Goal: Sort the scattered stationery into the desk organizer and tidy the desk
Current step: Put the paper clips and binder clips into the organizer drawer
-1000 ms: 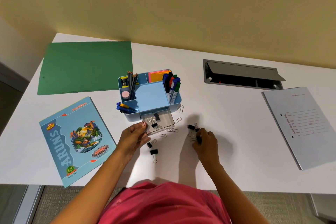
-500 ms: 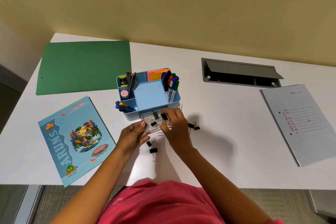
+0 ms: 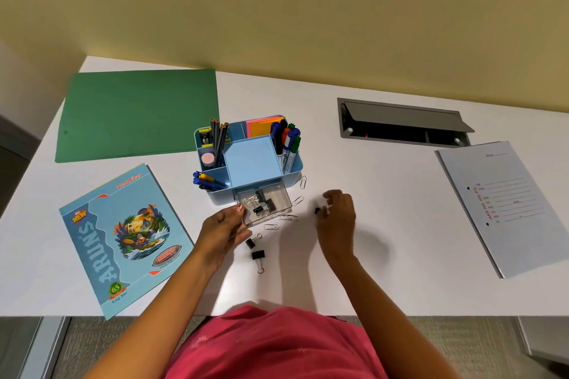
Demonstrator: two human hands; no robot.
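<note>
Nearest the desk (image 3: 385,271) edge, two loose binder clips (image 3: 258,255) lie at the clear drawer's (image 3: 283,198) 6 o'clock. Left hand (image 3: 226,226) grips the drawer's 8 o'clock corner. Right hand (image 3: 337,220), well apart at its 3 o'clock, pinches a small black clip (image 3: 317,210). The blue organizer (image 3: 251,160) sits at 12.

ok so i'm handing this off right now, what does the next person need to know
Left hand grips the clear drawer, pulled out of the blue organizer. Right hand pinches a black binder clip right of it.
Done: pens, markers, pencils slotted; some clips in the drawer.
Left: that clip, two loose binder clips and the paper clips on the desk, then close the drawer.
</note>
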